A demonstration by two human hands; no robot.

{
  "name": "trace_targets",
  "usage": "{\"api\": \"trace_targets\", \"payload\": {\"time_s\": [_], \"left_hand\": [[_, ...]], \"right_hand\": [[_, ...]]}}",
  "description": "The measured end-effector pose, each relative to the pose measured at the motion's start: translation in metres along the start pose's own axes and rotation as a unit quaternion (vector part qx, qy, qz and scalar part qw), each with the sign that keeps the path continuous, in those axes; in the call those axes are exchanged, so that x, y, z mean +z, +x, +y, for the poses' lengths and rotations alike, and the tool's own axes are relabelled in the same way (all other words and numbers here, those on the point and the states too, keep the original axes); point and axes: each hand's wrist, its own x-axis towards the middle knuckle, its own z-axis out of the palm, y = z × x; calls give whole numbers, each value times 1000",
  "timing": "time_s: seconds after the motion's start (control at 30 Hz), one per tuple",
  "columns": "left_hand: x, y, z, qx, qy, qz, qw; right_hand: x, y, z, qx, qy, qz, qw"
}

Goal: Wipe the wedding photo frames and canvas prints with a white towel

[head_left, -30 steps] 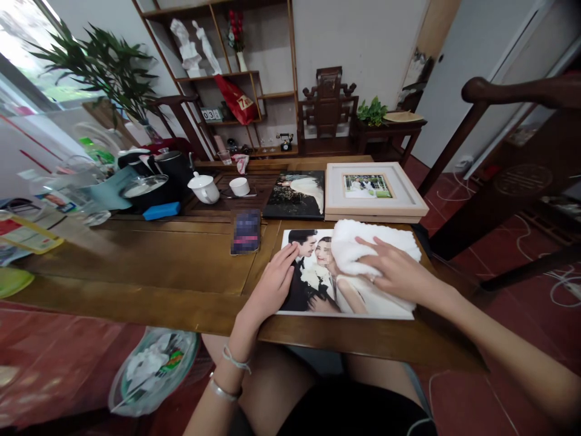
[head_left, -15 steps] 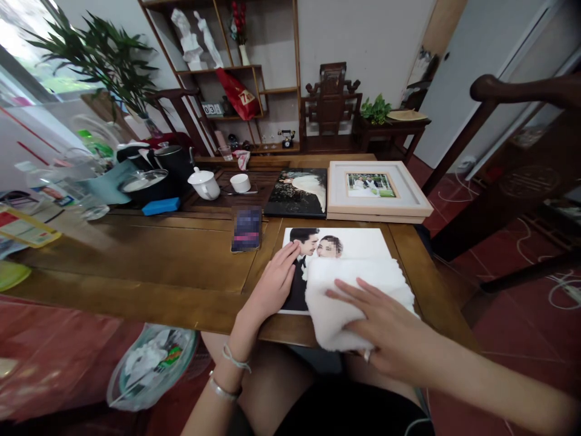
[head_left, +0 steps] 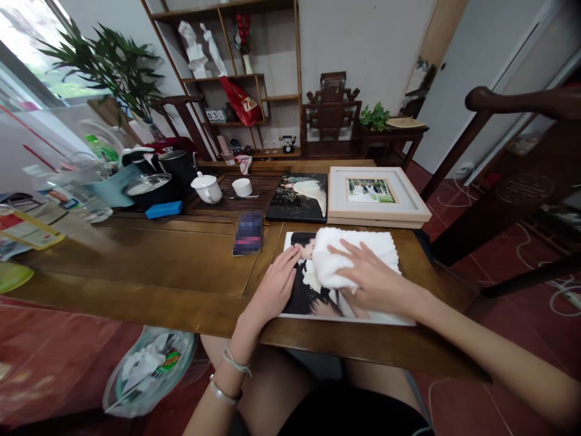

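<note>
A wedding photo panel [head_left: 302,297] with a white border lies flat near the table's front edge. My left hand [head_left: 276,284] rests flat on its left side, fingers stretched out and touching the printed surface. Under my right hand [head_left: 373,275] is a folded white towel [head_left: 384,247], pressed onto the upper part of the photo. The fingers of that hand are spread over the towel, which covers much of the upper picture. The lower part of the print shows below the right hand.
Behind the panel lie a dark photo panel [head_left: 297,203] and a pale wooden frame [head_left: 338,209]. A phone [head_left: 248,233], a lidded white cup [head_left: 207,189], a small white cup [head_left: 242,187] and a blue sponge [head_left: 164,209] are on the left. A bin [head_left: 149,369] stands below the table.
My right hand has moved the towel away from me, from the panel's front edge up over the upper picture. The lower print is now uncovered. My left hand stays in place.
</note>
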Motion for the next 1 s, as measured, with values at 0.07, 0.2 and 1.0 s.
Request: {"api": "trace_targets", "payload": {"time_s": [0.07,0.2,1.0], "left_hand": [[0,0,0,1,-2,2,1000],[-1,0,1,-9,-4,-6,1000],[-1,0,0,-8,-9,-7,1000]], "right_hand": [[2,-13,-23,-41,22,-29,998],[2,-29,-52,-101,54,-78,990],[21,-32,-71,-96,35,-45,994]]}}
